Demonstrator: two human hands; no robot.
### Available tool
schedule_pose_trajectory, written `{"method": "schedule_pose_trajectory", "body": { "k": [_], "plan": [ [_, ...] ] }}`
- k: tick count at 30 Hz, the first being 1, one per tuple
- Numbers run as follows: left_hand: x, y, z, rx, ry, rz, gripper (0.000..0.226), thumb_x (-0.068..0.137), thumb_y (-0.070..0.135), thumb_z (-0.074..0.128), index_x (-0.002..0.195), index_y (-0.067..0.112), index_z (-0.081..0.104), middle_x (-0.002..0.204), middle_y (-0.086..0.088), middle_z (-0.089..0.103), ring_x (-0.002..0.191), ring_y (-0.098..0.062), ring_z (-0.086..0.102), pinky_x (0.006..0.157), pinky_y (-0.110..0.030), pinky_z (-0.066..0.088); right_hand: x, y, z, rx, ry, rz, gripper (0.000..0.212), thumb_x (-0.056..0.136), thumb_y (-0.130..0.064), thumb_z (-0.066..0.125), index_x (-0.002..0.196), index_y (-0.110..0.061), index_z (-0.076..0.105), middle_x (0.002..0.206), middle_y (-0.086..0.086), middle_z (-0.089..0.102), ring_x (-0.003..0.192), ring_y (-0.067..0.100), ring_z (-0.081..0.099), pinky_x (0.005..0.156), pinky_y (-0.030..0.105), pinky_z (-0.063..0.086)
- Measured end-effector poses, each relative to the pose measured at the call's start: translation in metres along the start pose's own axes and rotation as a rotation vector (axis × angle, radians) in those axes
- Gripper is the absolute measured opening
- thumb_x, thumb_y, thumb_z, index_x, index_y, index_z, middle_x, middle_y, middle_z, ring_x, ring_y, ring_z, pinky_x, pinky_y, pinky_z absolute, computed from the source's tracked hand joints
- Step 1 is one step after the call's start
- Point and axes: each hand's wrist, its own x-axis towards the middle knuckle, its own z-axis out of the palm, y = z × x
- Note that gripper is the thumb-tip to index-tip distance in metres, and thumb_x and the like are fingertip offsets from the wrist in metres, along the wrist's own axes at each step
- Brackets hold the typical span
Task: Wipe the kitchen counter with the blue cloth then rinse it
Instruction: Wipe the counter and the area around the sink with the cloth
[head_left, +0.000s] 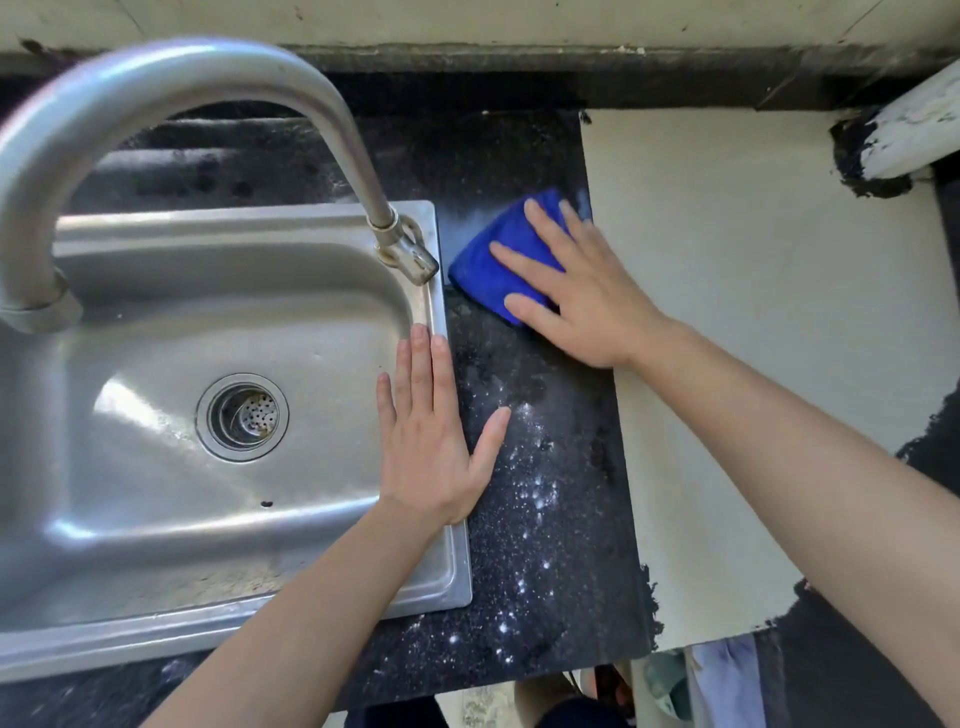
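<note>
Pressing flat with spread fingers, the right hand (576, 291) pins the blue cloth (498, 260) to the dark counter (545, 519) at one o'clock of the sink (447, 577). The left hand (431, 441), open and empty, braces the rim. Long overlapping strokes toward six o'clock would likely gather those white specks.

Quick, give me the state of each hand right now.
Left hand: open, flat on the sink rim and the counter edge, holding nothing.
Right hand: open, fingers spread, pressing the blue cloth flat onto the counter.

Both forearms reach forward; left hand (434, 441) lies flat, fingers together, right hand (582, 291) farther, apparently pressing down, fingers spread.
</note>
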Motion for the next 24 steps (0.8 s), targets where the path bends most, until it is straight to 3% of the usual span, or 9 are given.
{"method": "schedule_pose_trajectory", "body": {
  "k": [3, 6, 13, 17, 24],
  "plan": [
    [-0.001, 0.001, -0.001, 0.011, -0.022, 0.002, 0.088, 0.097, 0.067, 0.019, 0.160, 0.010, -0.002, 0.168, -0.008, -0.011, 0.154, -0.022, -0.012, 0.123, -0.055, 0.008, 0.061, 0.012, -0.025, 0.028, 0.055, 0.221, 0.059, 0.103, -0.060, 0.027, 0.158, -0.044, 0.014, 0.169, 0.005, -0.009, 0.154, 0.035, -0.012, 0.125, 0.047, -0.004],
    [0.002, 0.000, -0.002, 0.012, -0.023, -0.003, 0.086, 0.097, 0.067, 0.016, 0.160, 0.011, -0.004, 0.167, -0.006, -0.014, 0.154, -0.020, -0.014, 0.124, -0.054, 0.006, 0.082, -0.001, -0.022, 0.069, 0.122, 0.314, 0.059, 0.104, -0.058, 0.025, 0.159, -0.040, 0.014, 0.169, 0.008, -0.008, 0.153, 0.039, -0.013, 0.125, 0.050, -0.004],
    [-0.001, -0.005, 0.003, -0.038, -0.003, -0.004, 0.085, 0.097, 0.065, 0.019, 0.160, 0.012, -0.001, 0.168, -0.006, -0.009, 0.154, -0.020, -0.010, 0.123, -0.054, 0.007, -0.062, -0.030, 0.039, 0.047, 0.064, 0.010, 0.058, 0.103, -0.056, 0.031, 0.158, -0.037, 0.024, 0.170, 0.005, -0.002, 0.154, 0.036, -0.010, 0.125, 0.051, -0.003],
    [0.001, -0.003, 0.004, -0.039, -0.002, -0.014, 0.084, 0.097, 0.064, 0.020, 0.160, 0.014, -0.003, 0.168, -0.004, -0.010, 0.154, -0.020, -0.011, 0.124, -0.054, 0.005, -0.084, -0.019, 0.033, 0.027, -0.021, 0.044, 0.059, 0.101, -0.060, 0.031, 0.157, -0.044, 0.019, 0.169, 0.000, -0.009, 0.154, 0.031, -0.013, 0.125, 0.050, -0.006],
    [0.000, -0.001, -0.001, 0.045, -0.036, -0.030, 0.082, 0.096, 0.066, 0.003, 0.160, 0.016, -0.006, 0.167, -0.008, -0.014, 0.153, -0.026, -0.017, 0.122, -0.056, -0.006, 0.002, -0.046, 0.011, 0.018, -0.009, 0.276, 0.063, 0.101, -0.063, 0.024, 0.158, -0.045, 0.004, 0.167, 0.005, -0.019, 0.152, 0.038, -0.019, 0.124, 0.053, -0.008]
  ]
}}
